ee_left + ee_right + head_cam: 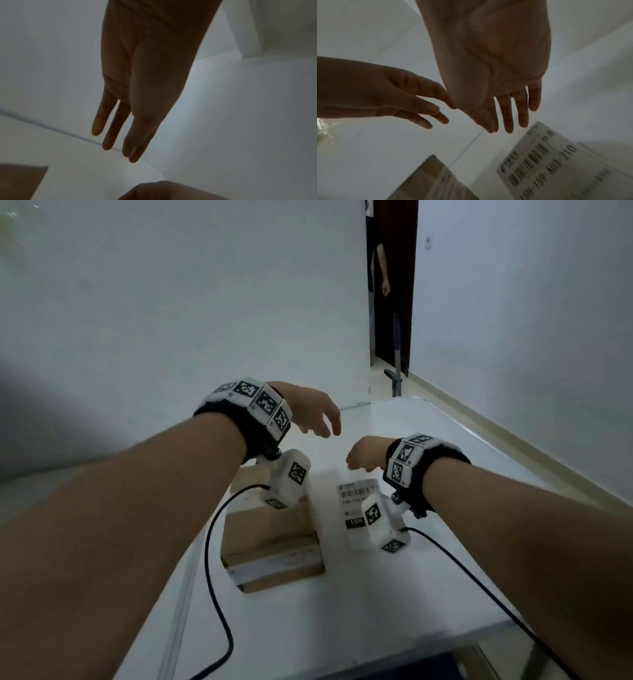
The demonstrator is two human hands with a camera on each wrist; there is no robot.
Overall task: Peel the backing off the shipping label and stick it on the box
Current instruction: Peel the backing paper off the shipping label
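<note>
A brown cardboard box (270, 539) sealed with clear tape sits on the white table (342, 628), under my left wrist. To its right a white shipping label (354, 501) with a barcode lies flat on the table, partly hidden by my right wrist camera; it is also in the right wrist view, label (556, 162), beside the box (426, 180). My left hand (318, 416) hovers above the table beyond the box, fingers straight, holding nothing. My right hand (363, 457) hangs above the far end of the label, fingers relaxed and empty. In the wrist views, the left hand (120, 121) and the right hand (505, 108) touch nothing.
Black cables (212, 577) run from both wrist cameras across the table toward me. White walls stand close behind and to the right. A person's arm (382, 268) shows in a dark doorway at the back. The table's far rounded edge (411, 400) lies just beyond the hands.
</note>
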